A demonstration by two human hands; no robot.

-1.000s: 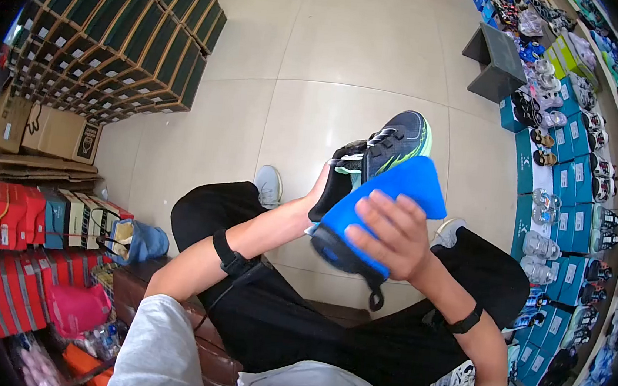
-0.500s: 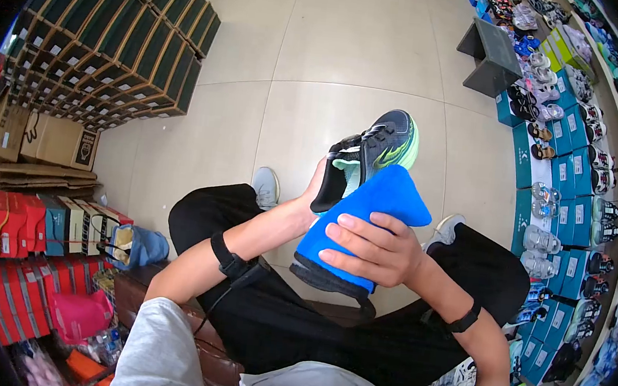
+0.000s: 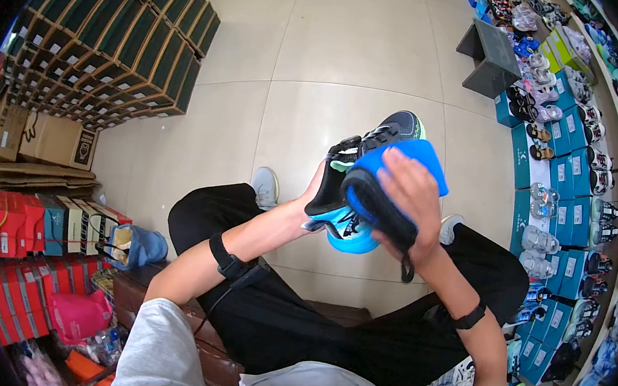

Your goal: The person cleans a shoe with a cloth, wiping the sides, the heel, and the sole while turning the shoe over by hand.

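My left hand point(image 3: 312, 195) grips a sneaker point(image 3: 352, 236) by its collar side, with most of the fingers hidden behind it. The sneaker has a dark upper with black laces, a pale green lining and a bright blue heel and sole; its toe points away from me. Against the near side of the sneaker lies a blue cloth mitt point(image 3: 432, 160) with a black cuff and a small loop. My right hand point(image 3: 416, 200), slightly blurred, is closed over this mitt from outside and covers part of it.
Stacked dark boxes point(image 3: 116, 33) stand at the far left, above cardboard cartons point(image 3: 61, 141) and red shoeboxes point(image 3: 16, 299). Along the right run teal shoeboxes point(image 3: 567, 218) and shelves of shoes. A grey angled stool point(image 3: 489, 58) stands on the tiled floor point(image 3: 353, 41).
My right hand has swung the mitt up and to the right along the sneaker, turning its black cuff toward me. The sneaker has tilted, exposing its blue heel. My left hand keeps its hold.
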